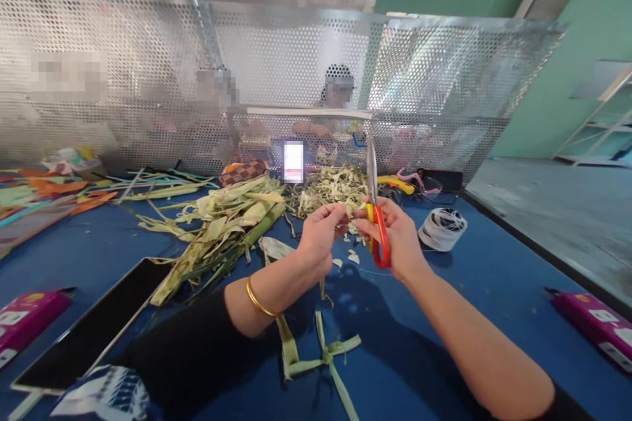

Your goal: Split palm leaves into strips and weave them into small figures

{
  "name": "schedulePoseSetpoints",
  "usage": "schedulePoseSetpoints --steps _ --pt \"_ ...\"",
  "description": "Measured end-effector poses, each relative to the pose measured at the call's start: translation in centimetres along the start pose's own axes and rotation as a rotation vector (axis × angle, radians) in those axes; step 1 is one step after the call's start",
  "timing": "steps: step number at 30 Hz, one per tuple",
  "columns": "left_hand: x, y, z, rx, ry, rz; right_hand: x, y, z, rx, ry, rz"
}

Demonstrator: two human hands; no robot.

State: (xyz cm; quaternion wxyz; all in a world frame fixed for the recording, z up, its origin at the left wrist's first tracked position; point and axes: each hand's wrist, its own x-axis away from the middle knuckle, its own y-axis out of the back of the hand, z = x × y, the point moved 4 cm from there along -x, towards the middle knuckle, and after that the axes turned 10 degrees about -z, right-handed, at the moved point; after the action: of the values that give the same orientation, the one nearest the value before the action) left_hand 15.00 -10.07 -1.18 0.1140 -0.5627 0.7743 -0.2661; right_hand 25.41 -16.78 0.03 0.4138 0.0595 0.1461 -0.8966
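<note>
My right hand (399, 237) is closed around a pair of scissors (380, 240) with red and yellow handles, its blades pointing up. My left hand (320, 231) is close beside it, thumb and fingers pinched together. What the left fingertips hold blends into the pale husk scraps behind and cannot be made out. Below my hands lies a cross-shaped figure of knotted green husk strips (328, 354). A folded husk strip (288, 342) is next to it, partly behind my left forearm. A large bundle of corn husks (222, 223) lies left of my left hand.
Shredded husk (330, 187) is heaped ahead of my hands. A spool of white string (443, 230) stands at right. A black tray-like panel (99, 316) and purple packs (32, 319) (595, 325) lie on the blue table. A perforated metal screen (291, 59) rises behind, people beyond it.
</note>
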Motion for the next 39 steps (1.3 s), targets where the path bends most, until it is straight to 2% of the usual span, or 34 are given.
schedulePoseSetpoints --steps 8,11,14,17,22,27,32,39 --pt "0.9 -0.1 1.1 -0.029 -0.013 0.032 0.6 -0.4 -0.2 -0.018 -0.026 -0.065" --pt "0.7 -0.2 0.8 -0.061 0.002 0.062 0.3 -0.2 -0.1 -0.037 -0.057 -0.030" --pt "0.3 -0.3 0.1 -0.160 -0.003 0.147 -0.2 0.2 0.0 0.009 -0.135 0.046" --pt "0.0 -0.6 -0.6 -0.306 -0.071 0.247 -0.5 0.5 0.1 0.038 -0.201 0.111" --pt "-0.2 -1.0 -1.5 -0.461 -0.256 0.324 -0.6 0.7 0.4 0.024 -0.218 0.104" --pt "-0.5 -1.2 -2.1 -0.579 -0.383 0.463 -0.6 0.9 0.4 0.054 -0.252 0.139" --pt "-0.8 -1.1 -2.4 -0.618 -0.364 0.524 -0.6 1.1 0.5 0.064 -0.299 0.179" --pt "-0.8 -1.1 -2.4 -0.574 -0.381 0.530 -0.5 1.0 0.6 0.048 -0.310 0.201"
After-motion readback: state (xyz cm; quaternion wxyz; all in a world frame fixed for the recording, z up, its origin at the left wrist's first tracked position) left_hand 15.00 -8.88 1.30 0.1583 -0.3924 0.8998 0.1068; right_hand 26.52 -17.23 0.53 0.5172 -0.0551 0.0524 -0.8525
